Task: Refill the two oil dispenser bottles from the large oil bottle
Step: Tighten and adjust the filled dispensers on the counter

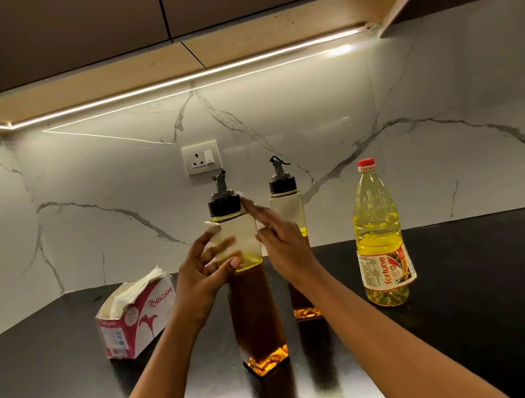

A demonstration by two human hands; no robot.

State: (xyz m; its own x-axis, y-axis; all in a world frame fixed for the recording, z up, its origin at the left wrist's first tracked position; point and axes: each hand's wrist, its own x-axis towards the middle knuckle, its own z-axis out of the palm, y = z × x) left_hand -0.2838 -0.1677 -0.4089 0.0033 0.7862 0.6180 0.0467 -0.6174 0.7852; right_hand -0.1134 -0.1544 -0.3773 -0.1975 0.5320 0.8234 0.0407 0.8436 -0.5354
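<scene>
**Near dispenser steadied, refill not yet begun**

The near dispenser bottle (254, 304), at the counter's (479, 301) front middle, is gripped near its top by the left hand's (198, 279) curled fingers, likely for steadiness. The right hand's (283, 247) straight fingers are pressed beside the cap (224, 204). The large oil bottle (379, 238) is kept capped, rightward.

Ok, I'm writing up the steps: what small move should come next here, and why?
Probably twist the black cap off the near dispenser bottle: the left hand grips it, the right hand reaches up beside the cap, and its upper part holds no oil.
</scene>
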